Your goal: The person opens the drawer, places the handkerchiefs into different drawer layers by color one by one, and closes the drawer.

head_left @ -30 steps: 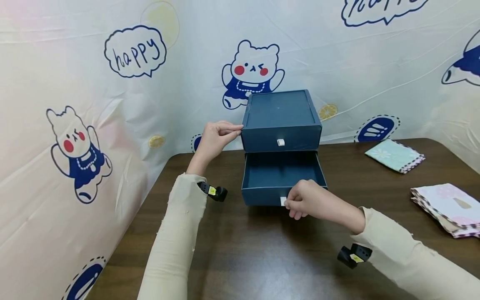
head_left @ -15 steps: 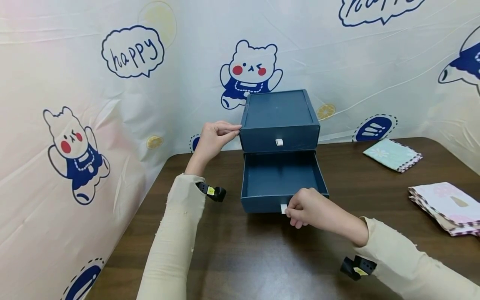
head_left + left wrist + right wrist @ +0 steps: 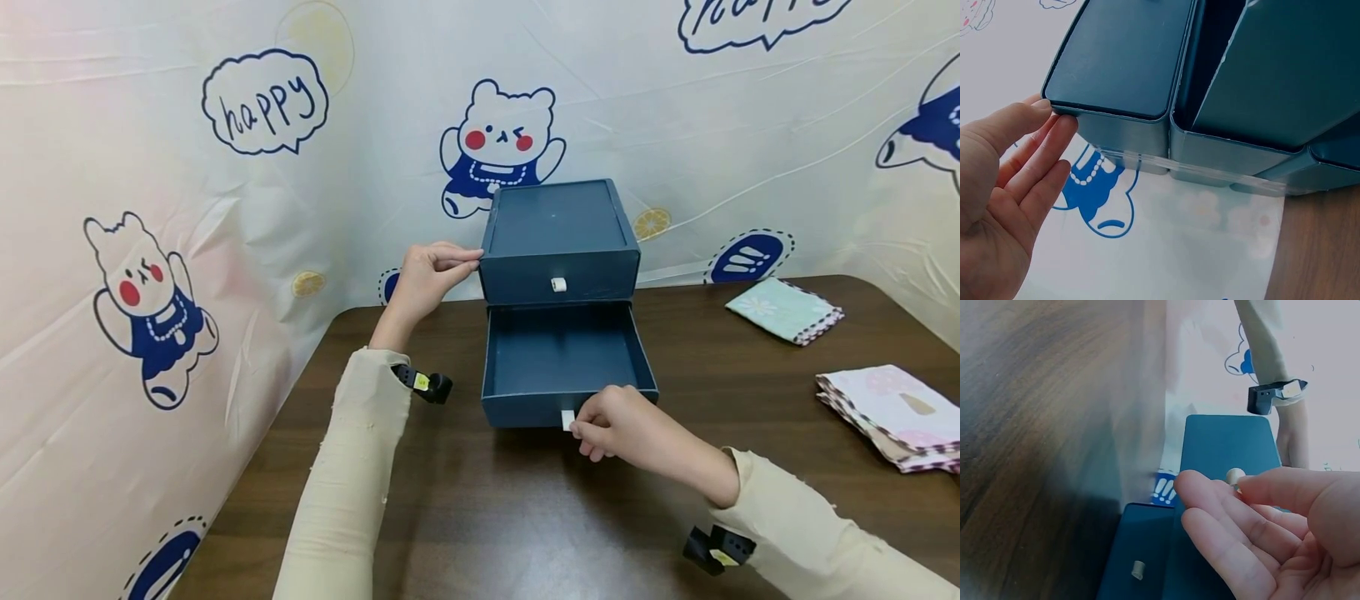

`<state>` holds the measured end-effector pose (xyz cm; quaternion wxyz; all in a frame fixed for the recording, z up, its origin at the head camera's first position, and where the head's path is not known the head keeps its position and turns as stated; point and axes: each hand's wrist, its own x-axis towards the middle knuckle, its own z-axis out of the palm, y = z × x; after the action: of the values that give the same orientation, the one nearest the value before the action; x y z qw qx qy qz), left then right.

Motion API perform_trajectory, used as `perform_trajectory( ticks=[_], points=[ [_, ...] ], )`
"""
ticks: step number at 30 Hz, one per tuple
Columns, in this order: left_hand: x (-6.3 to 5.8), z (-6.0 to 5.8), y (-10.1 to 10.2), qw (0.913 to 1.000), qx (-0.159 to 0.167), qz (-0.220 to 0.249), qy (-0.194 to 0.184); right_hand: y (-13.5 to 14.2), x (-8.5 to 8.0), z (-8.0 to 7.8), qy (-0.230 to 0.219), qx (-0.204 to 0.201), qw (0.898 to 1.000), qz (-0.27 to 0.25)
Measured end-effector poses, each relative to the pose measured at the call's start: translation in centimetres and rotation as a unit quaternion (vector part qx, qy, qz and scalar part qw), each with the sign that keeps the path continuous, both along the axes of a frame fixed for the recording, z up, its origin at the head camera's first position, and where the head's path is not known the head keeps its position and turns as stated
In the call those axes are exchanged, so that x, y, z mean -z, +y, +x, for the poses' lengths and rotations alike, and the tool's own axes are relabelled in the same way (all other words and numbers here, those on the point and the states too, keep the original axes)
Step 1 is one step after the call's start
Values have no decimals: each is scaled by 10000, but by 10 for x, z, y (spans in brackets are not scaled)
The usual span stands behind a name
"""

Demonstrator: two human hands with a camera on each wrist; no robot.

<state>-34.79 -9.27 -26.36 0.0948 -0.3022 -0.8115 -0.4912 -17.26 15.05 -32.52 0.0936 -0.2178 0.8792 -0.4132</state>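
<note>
A dark blue cabinet (image 3: 555, 217) with drawers stands at the back of the table. Its middle drawer (image 3: 521, 410) is pulled out, and the inside that shows is bare. My right hand (image 3: 633, 429) pinches the white pull tab (image 3: 567, 420) on that drawer's front between thumb and fingertips. In the right wrist view, part of the tab (image 3: 1234, 477) shows at the fingertips. My left hand (image 3: 427, 279) rests its fingertips on the cabinet's front left corner. Seen from the left wrist, its thumb and nearly straight fingers (image 3: 1041, 147) touch the edge there.
Under the pulled-out drawer, the bottom drawer (image 3: 1141, 544) is shut, with its own tab (image 3: 1138, 570). A folded green cloth (image 3: 783, 310) and a stack of folded cloths (image 3: 892, 412) lie on the right. A patterned curtain (image 3: 390, 133) hangs behind the table (image 3: 465, 508).
My right hand has drawn the middle drawer farther out toward me, mostly in the first half second, and now sits slightly lower. My left hand has stayed on the cabinet corner.
</note>
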Motion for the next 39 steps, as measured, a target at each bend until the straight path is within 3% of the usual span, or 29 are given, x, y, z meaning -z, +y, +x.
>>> perform_trajectory(
  ticks=[11,32,39],
  points=[
    [0,0,0,10000,-43,-30,27,18,-1,4,230,31,9996,166],
    [1,0,-4,9999,-88,-5,99,78,-3,13,7,176,9993,321],
    [0,1,-1,9998,-67,-66,150,107,-1,13,12,479,9971,588]
  ],
)
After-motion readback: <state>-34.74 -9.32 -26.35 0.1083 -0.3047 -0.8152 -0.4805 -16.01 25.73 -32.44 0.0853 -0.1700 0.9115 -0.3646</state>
